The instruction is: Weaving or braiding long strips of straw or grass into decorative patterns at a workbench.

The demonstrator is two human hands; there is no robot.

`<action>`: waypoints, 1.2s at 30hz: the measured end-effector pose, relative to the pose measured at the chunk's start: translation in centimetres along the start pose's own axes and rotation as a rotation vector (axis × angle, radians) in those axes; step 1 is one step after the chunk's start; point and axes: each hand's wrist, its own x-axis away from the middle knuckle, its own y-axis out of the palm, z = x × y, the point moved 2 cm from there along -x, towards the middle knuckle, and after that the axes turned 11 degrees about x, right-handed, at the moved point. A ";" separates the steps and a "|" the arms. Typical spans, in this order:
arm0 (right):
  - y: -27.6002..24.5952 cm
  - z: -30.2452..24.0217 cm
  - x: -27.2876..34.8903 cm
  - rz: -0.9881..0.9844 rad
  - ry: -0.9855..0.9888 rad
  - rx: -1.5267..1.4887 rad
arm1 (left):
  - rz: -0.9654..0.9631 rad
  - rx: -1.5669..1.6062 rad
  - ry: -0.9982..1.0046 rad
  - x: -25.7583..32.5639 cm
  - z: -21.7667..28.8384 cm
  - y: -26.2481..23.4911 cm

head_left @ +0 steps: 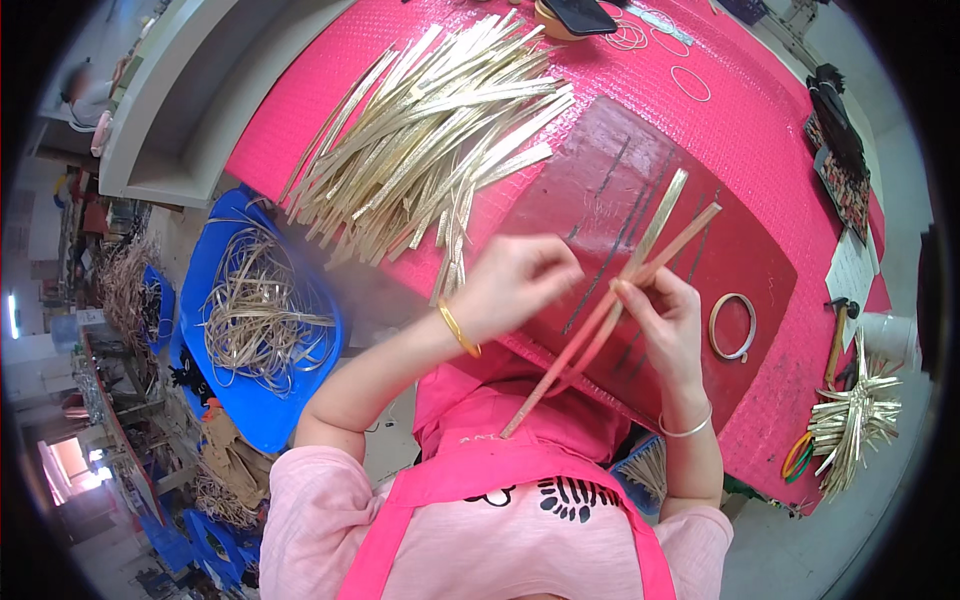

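While my right hand pinches the crossing of two long strips over the dark red board, the hold looks thin to me: only fingertips clamp them, and their far ends fan apart toward the top of the board while the near ends run down to my apron. If my grip loosens, I judge the strips could spring out of line or slide off the table into my lap. My left hand is curled shut just left of them, fingers bunched; whether it grips anything I cannot tell. It hangs close to the big pile of gold strips, whose ends overhang the table edge, so a careless sweep could knock some down beside the blue tub. A ring lies right of my right hand.
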 end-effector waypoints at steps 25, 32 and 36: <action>-2.7 -4.6 0.0 -0.186 -0.168 -0.501 | -0.060 0.131 -0.186 -6.1 7.9 1.0; -1.6 -2.5 -1.3 -0.053 -0.112 -0.071 | 0.023 0.289 -0.152 -4.6 5.8 0.7; -0.5 -2.8 -1.7 -0.066 -0.138 0.021 | 0.008 0.317 -0.252 -3.9 5.1 -0.1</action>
